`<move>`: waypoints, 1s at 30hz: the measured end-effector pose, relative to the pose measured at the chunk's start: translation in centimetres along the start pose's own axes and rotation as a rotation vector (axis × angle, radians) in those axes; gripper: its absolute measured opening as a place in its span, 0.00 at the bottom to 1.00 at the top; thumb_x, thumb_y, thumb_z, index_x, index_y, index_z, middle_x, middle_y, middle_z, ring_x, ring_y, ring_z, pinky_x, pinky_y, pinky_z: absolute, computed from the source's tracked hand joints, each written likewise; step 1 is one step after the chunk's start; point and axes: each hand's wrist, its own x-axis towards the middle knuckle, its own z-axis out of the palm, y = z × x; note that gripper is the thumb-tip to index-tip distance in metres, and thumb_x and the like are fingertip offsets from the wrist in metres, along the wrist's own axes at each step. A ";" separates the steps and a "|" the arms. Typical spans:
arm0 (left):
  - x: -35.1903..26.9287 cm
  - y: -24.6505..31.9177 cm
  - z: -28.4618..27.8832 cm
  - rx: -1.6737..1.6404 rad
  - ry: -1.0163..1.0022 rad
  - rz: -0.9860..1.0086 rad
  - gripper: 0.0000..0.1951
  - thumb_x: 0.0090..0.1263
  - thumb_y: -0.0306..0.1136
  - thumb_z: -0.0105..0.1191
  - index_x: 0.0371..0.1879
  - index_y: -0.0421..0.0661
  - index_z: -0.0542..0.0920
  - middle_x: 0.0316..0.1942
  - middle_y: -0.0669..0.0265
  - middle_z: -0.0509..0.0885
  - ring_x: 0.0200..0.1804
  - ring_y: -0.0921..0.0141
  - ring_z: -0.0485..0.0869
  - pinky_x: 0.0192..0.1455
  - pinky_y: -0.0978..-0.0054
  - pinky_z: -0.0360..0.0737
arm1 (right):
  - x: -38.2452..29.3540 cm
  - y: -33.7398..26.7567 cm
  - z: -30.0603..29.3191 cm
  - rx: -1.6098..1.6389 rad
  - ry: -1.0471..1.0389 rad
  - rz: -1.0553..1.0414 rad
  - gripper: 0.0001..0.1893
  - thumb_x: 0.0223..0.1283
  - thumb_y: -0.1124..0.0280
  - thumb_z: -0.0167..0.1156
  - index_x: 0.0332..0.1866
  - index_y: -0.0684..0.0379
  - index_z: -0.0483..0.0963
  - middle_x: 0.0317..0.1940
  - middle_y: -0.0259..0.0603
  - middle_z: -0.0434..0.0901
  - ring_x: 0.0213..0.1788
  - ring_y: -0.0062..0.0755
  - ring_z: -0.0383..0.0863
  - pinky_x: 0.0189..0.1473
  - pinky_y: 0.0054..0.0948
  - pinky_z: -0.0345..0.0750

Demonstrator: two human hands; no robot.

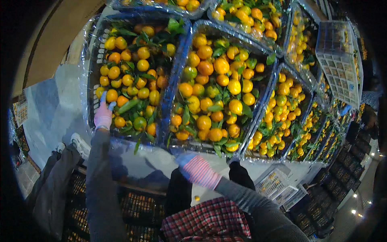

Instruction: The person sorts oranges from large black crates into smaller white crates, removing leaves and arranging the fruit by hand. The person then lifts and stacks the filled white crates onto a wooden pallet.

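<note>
My left hand [103, 115], in a pink glove with blue fingertips, reaches into the left crate, its fingers at an orange citrus fruit [112, 95]; whether it grips the fruit cannot be told. A plastic-lined crate [88, 99] holds citrus fruits with green leaves. My right hand [198, 169], in a striped pink and blue glove, is slightly blurred below the near edge of the middle crate [172, 99]; its fingers are partly unclear and no fruit shows in it. That middle crate is filled with orange and yellow-green citrus fruits [221, 66] and leaves.
More lined crates of fruit [281, 112] stand beyond and to the right. A white plastic crate [338, 63] is tilted at the upper right, near a co-worker's blue glove [345, 110]. Cardboard [54, 39] is at upper left. Another person's legs [54, 181] stand at left, near dark crates [142, 205].
</note>
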 end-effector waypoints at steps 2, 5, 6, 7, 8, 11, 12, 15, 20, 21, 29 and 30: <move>-0.8 0.7 -0.1 -0.009 -0.021 -0.026 0.38 0.66 0.52 0.54 0.73 0.67 0.51 0.50 0.43 0.80 0.49 0.44 0.79 0.51 0.51 0.75 | -3.5 2.0 -1.6 -0.007 0.244 0.217 0.15 0.47 0.75 0.57 0.44 0.59 0.74 0.39 0.46 0.77 0.41 0.48 0.80 0.42 0.43 0.78; -4.0 4.1 -0.9 0.053 0.098 -0.121 0.37 0.67 0.48 0.56 0.73 0.61 0.54 0.47 0.45 0.82 0.47 0.48 0.82 0.50 0.55 0.77 | -5.2 6.6 -3.2 -0.166 0.274 0.564 0.34 0.44 0.68 0.69 0.62 0.54 0.66 0.59 0.54 0.69 0.57 0.56 0.71 0.56 0.47 0.72; -6.0 5.9 -0.9 -0.090 0.231 -0.004 0.33 0.67 0.46 0.56 0.70 0.56 0.59 0.45 0.47 0.82 0.44 0.52 0.82 0.48 0.57 0.78 | -5.0 8.1 -3.0 -0.178 0.225 0.589 0.36 0.44 0.67 0.70 0.64 0.53 0.64 0.60 0.53 0.68 0.57 0.55 0.71 0.56 0.47 0.72; -8.2 8.1 -0.7 -0.245 0.383 0.117 0.30 0.68 0.43 0.56 0.68 0.52 0.65 0.43 0.48 0.83 0.42 0.55 0.83 0.45 0.60 0.78 | -4.6 9.4 -2.6 -0.128 0.224 0.589 0.36 0.44 0.66 0.71 0.62 0.54 0.65 0.57 0.53 0.71 0.57 0.55 0.70 0.56 0.47 0.71; -10.1 10.3 -0.5 -0.262 0.220 0.037 0.22 0.68 0.39 0.56 0.59 0.46 0.74 0.38 0.52 0.84 0.37 0.60 0.83 0.41 0.62 0.78 | -4.5 11.0 -2.5 -0.085 0.199 0.585 0.35 0.45 0.64 0.71 0.62 0.55 0.66 0.55 0.52 0.72 0.56 0.54 0.72 0.56 0.45 0.72; -17.7 17.3 2.8 -0.362 0.113 0.381 0.18 0.67 0.38 0.55 0.54 0.45 0.77 0.40 0.54 0.84 0.42 0.55 0.83 0.46 0.61 0.79 | -4.6 14.8 -2.5 0.444 0.445 0.568 0.31 0.47 0.63 0.71 0.57 0.59 0.68 0.47 0.52 0.78 0.50 0.52 0.78 0.53 0.41 0.76; -19.7 19.6 4.2 -0.403 0.059 0.515 0.18 0.67 0.38 0.54 0.54 0.45 0.77 0.42 0.54 0.83 0.46 0.54 0.82 0.51 0.59 0.77 | -4.8 15.7 -2.5 0.738 0.552 0.599 0.28 0.48 0.66 0.71 0.53 0.62 0.68 0.44 0.53 0.79 0.46 0.50 0.80 0.51 0.40 0.77; -21.0 25.8 8.3 -0.174 -0.084 0.794 0.23 0.64 0.35 0.54 0.60 0.46 0.73 0.55 0.57 0.78 0.58 0.57 0.76 0.62 0.59 0.71 | -5.9 16.6 -2.8 0.501 0.678 0.876 0.28 0.46 0.66 0.74 0.51 0.62 0.68 0.45 0.52 0.77 0.46 0.48 0.80 0.50 0.38 0.77; -19.1 32.2 12.6 0.297 -0.135 0.842 0.21 0.64 0.33 0.49 0.59 0.56 0.75 0.54 0.60 0.77 0.53 0.61 0.78 0.52 0.62 0.73 | -7.4 14.2 -2.4 0.343 0.784 0.760 0.30 0.45 0.64 0.74 0.53 0.63 0.68 0.48 0.52 0.74 0.48 0.46 0.78 0.52 0.35 0.76; -18.7 32.8 13.1 0.350 -0.186 0.842 0.21 0.66 0.34 0.48 0.59 0.57 0.75 0.51 0.60 0.77 0.50 0.61 0.78 0.49 0.61 0.73 | -7.8 13.6 -2.3 0.297 0.748 0.833 0.31 0.47 0.62 0.73 0.55 0.63 0.68 0.48 0.53 0.73 0.49 0.48 0.77 0.53 0.37 0.76; -18.5 28.0 12.8 0.353 0.045 0.814 0.14 0.58 0.41 0.57 0.43 0.53 0.78 0.36 0.65 0.77 0.40 0.64 0.78 0.36 0.61 0.73 | -5.0 13.9 -2.9 0.103 0.673 0.853 0.28 0.51 0.60 0.68 0.55 0.59 0.69 0.49 0.54 0.73 0.50 0.55 0.77 0.48 0.47 0.77; -18.6 27.5 12.8 0.327 0.066 0.815 0.15 0.58 0.42 0.57 0.43 0.53 0.78 0.37 0.64 0.77 0.40 0.64 0.78 0.36 0.61 0.73 | -4.4 14.1 -2.9 0.090 0.646 0.863 0.24 0.53 0.62 0.66 0.53 0.59 0.70 0.49 0.54 0.74 0.49 0.55 0.77 0.46 0.47 0.77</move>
